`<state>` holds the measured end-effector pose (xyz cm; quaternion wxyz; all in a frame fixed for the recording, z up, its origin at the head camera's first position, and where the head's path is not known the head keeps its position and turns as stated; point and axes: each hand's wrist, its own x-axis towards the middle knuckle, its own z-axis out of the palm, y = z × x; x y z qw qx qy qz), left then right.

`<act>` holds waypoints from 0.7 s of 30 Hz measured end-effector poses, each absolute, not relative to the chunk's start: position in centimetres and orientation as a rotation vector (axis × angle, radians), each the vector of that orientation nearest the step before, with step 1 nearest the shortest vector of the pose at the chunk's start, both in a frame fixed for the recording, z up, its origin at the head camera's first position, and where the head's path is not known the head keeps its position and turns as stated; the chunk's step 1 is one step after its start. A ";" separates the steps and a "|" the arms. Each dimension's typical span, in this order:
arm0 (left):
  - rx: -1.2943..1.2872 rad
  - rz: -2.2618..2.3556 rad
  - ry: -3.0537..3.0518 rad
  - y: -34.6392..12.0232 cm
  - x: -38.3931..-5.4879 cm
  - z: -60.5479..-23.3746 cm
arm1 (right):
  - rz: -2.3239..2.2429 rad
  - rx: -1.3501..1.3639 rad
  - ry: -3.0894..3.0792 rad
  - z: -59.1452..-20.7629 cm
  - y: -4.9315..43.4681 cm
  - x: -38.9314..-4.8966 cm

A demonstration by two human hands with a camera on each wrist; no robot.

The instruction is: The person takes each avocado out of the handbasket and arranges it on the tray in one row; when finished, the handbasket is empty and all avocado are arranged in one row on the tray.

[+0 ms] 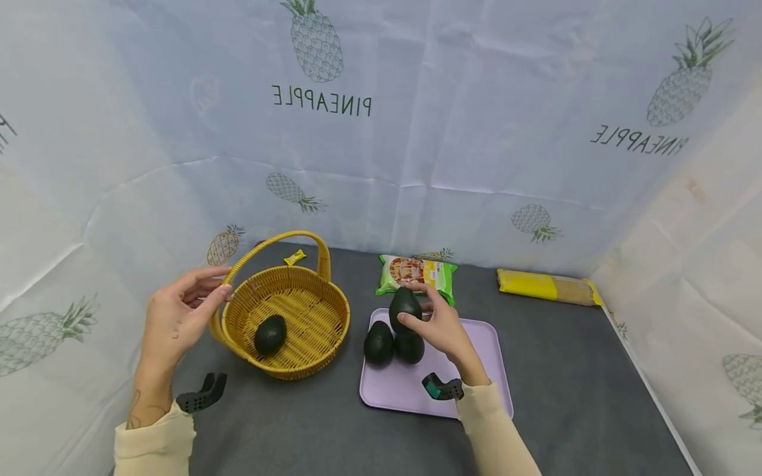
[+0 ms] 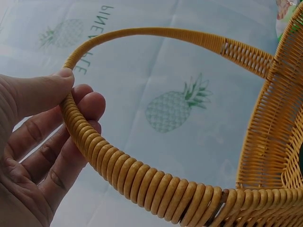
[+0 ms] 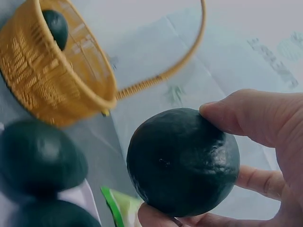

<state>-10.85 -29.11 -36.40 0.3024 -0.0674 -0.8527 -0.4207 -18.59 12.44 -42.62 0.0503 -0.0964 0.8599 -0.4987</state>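
Observation:
My left hand (image 1: 186,309) grips the arched handle (image 2: 137,177) of a yellow wicker basket (image 1: 340,324), thumb on one side and fingers curled round the other. One dark green avocado (image 1: 270,334) lies inside the basket, toward its left. My right hand (image 1: 440,324) holds another avocado (image 3: 182,161) between thumb and fingers, above a lilac tray (image 1: 405,395). Two more avocados (image 1: 379,344) rest side by side at the tray's left; the held one partly covers the right-hand one (image 1: 410,348) in the head view.
Behind the tray lies a green-edged food packet (image 1: 440,271). A long yellow packet (image 1: 548,287) sits at the back right, and a small yellow wrapper (image 1: 295,257) behind the basket. Pineapple-print cloth (image 1: 417,152) walls the grey table (image 1: 286,430) at the back and sides.

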 end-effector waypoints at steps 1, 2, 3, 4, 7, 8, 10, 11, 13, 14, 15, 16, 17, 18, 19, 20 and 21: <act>-0.176 -1.117 -2.262 -29.1 -10.8 -36.4 | -1.522 -0.272 2.613 -42.7 13.0 -18.6; -0.172 -1.119 -2.263 -29.0 -10.8 -36.4 | -1.524 -0.243 2.612 -42.8 13.6 -18.5; -0.166 -1.122 -2.263 -28.9 -10.8 -36.4 | -1.526 -0.211 2.614 -42.9 14.1 -18.6; -0.162 -1.124 -2.264 -28.9 -10.8 -36.4 | -1.527 -0.181 2.618 -43.1 14.7 -18.5; -0.153 -1.124 -2.267 -28.8 -10.8 -36.3 | -1.517 -0.092 2.629 -43.9 16.2 -18.4; -0.150 -1.122 -2.268 -28.8 -10.8 -36.3 | -1.518 -0.062 2.625 -44.1 16.6 -18.3; -0.149 -1.119 -2.267 -28.8 -10.8 -36.3 | -1.525 -0.020 2.603 -44.7 17.3 -18.1; -0.150 -1.116 -2.265 -28.8 -10.8 -36.3 | -1.527 -0.001 2.592 -45.0 17.6 -18.0; -0.152 -1.113 -2.263 -28.9 -10.8 -36.2 | -1.541 0.033 2.558 -45.6 18.1 -17.7; -0.154 -1.114 -2.260 -28.9 -10.8 -36.2 | -1.545 0.049 2.549 -45.9 18.3 -17.6; -0.157 -1.113 -2.259 -28.9 -10.8 -36.2 | -1.540 0.065 2.549 -46.3 18.4 -17.5; -0.159 -1.115 -2.259 -29.0 -10.8 -36.2 | -1.530 0.076 2.552 -46.6 18.6 -17.4; -0.160 -1.111 -2.260 -29.0 -10.8 -36.2 | -1.520 0.093 2.556 -46.9 18.7 -17.3; -0.161 -1.111 -2.260 -28.9 -10.9 -36.3 | -1.511 0.101 2.559 -47.2 18.8 -17.2; -0.160 -1.108 -2.262 -28.9 -10.9 -36.3 | -1.498 0.109 2.568 -47.5 18.8 -17.2; -0.158 -1.105 -2.264 -28.9 -10.9 -36.3 | -1.480 0.118 2.578 -47.8 18.9 -17.1; -0.155 -1.104 -2.266 -28.9 -10.9 -36.3 | -1.460 0.122 2.588 -48.0 18.9 -17.1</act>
